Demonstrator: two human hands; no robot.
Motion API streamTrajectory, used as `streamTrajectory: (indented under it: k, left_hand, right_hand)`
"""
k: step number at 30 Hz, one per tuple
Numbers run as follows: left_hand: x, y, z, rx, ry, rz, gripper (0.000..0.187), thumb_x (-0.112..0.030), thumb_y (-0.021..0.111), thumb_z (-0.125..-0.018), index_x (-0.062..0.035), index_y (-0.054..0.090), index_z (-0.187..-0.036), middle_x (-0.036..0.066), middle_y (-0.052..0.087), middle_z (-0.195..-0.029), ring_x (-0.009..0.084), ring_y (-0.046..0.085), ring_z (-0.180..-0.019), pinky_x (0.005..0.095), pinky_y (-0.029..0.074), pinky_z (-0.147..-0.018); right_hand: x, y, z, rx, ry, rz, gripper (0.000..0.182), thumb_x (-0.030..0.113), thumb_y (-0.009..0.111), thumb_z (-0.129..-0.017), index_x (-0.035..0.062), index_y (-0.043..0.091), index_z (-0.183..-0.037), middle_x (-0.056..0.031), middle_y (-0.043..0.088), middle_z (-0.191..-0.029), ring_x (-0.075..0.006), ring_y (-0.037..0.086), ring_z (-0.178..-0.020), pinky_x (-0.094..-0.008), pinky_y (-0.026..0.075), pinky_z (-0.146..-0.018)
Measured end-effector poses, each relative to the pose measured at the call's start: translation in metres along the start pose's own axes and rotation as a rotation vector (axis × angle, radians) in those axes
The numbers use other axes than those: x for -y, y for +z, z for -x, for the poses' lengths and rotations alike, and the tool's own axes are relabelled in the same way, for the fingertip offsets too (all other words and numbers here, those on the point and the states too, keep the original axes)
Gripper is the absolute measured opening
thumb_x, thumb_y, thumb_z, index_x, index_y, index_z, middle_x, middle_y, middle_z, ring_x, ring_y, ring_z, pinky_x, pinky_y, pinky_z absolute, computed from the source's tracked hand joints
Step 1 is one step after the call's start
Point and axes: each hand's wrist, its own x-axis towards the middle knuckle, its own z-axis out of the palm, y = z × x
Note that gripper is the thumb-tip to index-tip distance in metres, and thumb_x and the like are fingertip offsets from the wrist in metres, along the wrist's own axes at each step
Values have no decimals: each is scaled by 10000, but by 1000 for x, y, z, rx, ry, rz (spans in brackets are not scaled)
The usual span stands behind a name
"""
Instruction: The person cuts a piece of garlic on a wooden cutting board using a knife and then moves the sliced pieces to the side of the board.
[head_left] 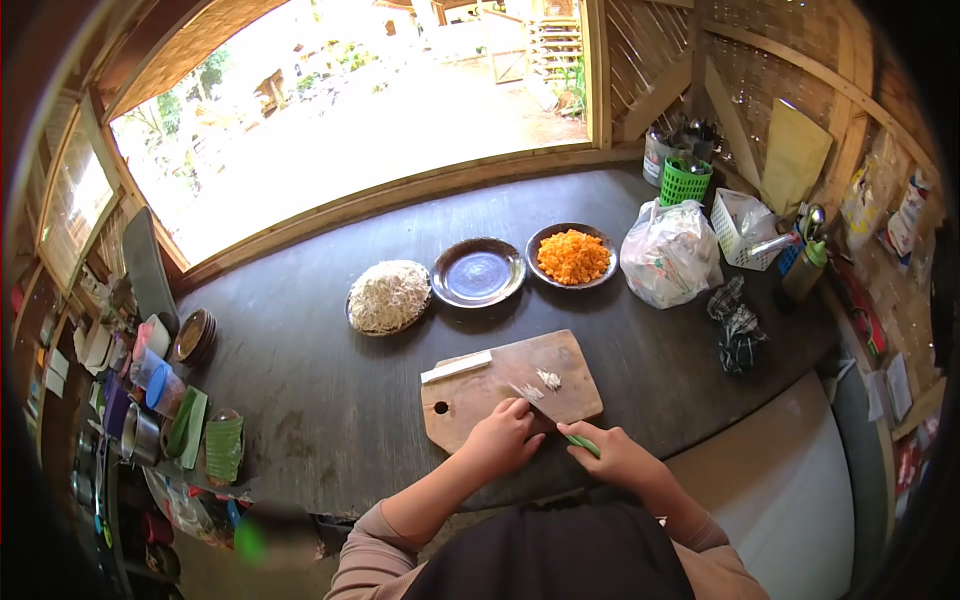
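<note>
My right hand (615,460) grips the green handle of a knife (582,443), whose blade reaches up and left over the wooden cutting board (470,415). My left hand (503,437) is on the board with fingers curled and closed. Beside its fingertips and the blade lie thin pale slices (529,392), and the fingers seem to hold the piece they come from, mostly hidden. A small heap of pale cut bits (548,380) sits farther up. Along the board's upper left edge rests a long white block of food (456,367).
Behind the board stand a plate of pale shreds (389,297), a dark plate (479,272) and a plate of chopped orange food (573,257). To the right are a filled plastic bag (671,252), a crumpled cloth (736,325) and baskets (686,182). Stacked bowls (195,337) and containers line the left.
</note>
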Motion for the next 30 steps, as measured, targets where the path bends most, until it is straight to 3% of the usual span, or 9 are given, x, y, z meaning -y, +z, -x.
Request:
streamTrajectory:
  k: [6, 8, 9, 14, 17, 21, 23, 30]
  left_hand:
    - [-1, -1, 0, 10, -17, -5, 343, -288, 645, -889, -11, 656, -1090, 148, 577, -1192, 330, 534, -1171, 399, 491, -963]
    - [0, 1, -1, 11, -19, -5, 339, -287, 644, -889, -16, 657, -1092, 148, 577, -1192, 331, 533, -1172, 399, 490, -965]
    - [1, 2, -1, 6, -14, 0, 337, -286, 643, -890, -20, 657, -1096, 149, 578, -1190, 332, 532, -1172, 401, 488, -967]
    - [-1, -1, -1, 16, -8, 11, 333, -278, 641, -892, -23, 657, -1105, 151, 583, -1187, 336, 532, -1168, 409, 481, -973]
    - [0, -2, -1, 17, 9, 44, 328, -273, 643, -891, -22, 658, -1102, 153, 586, -1186, 338, 531, -1166, 413, 478, -977]
    - [2, -1, -1, 13, 9, 32, 324, -269, 645, -890, -18, 659, -1096, 152, 584, -1192, 336, 531, -1166, 406, 477, -979]
    - [2, 0, -1, 17, 3, 20, 325, -270, 645, -891, -17, 659, -1094, 151, 584, -1192, 334, 532, -1166, 403, 477, -978]
    - [1, 0, -1, 23, 10, -5, 336, -278, 644, -893, -15, 659, -1101, 149, 580, -1182, 331, 528, -1166, 399, 476, -979]
  right_hand:
    - [6, -8, 9, 18, 43, 2, 396, 187, 633, -915, 173, 585, -1308, -234, 653, -772, -379, 665, -665, -398, 521, -655]
    - [18, -13, 7, 108, 193, 20, 403, 183, 639, -912, 158, 576, -1310, -217, 689, -918, -396, 686, -830, -390, 529, -747]
    - [14, -10, 6, 108, 193, 20, 403, 183, 639, -912, 158, 576, -1310, -217, 689, -918, -396, 686, -830, -390, 529, -747]
    - [-5, 11, -7, -33, -63, 14, 372, 152, 615, -921, 118, 584, -1290, -236, 683, -946, -404, 681, -867, -397, 535, -760]
    - [-6, 15, -15, -44, -69, 14, 358, 140, 609, -922, 106, 590, -1278, -241, 680, -964, -407, 677, -885, -396, 537, -763]
    - [-1, 6, -10, 14, 12, -14, 372, 157, 623, -918, 113, 585, -1285, -241, 680, -953, -409, 675, -884, -395, 534, -763]
    - [1, 2, -1, 22, 57, 9, 377, 185, 618, -922, 146, 583, -1295, -244, 671, -835, -408, 676, -750, -424, 531, -698]
    - [9, -7, 6, 41, 70, -23, 393, 191, 623, -920, 159, 576, -1308, -241, 662, -810, -395, 680, -727, -405, 525, -686]
